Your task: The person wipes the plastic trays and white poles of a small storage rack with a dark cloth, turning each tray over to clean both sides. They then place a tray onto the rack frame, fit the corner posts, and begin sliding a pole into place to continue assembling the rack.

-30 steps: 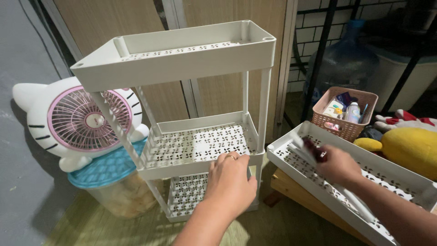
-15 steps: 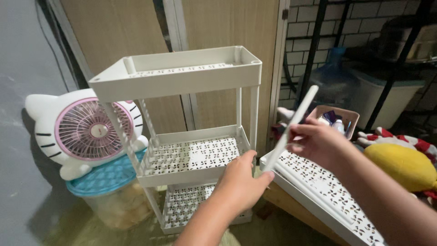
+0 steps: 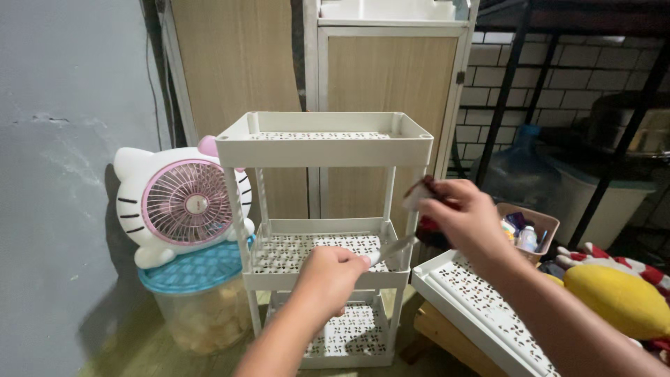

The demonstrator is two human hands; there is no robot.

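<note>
Grey concrete wall is taking up the whole left side, kinda scuffed, and behind everything a wood-panel cabinet with a pale frame is standing against it. Off to the right a white brick wall is showing behind a black metal rack, and that corner is sitting pretty dim while the front is getting lit flat and bright. A cat-shaped pink fan is perching on a clear tub with a blue lid, and a yellow plush is lying at the right.
</note>
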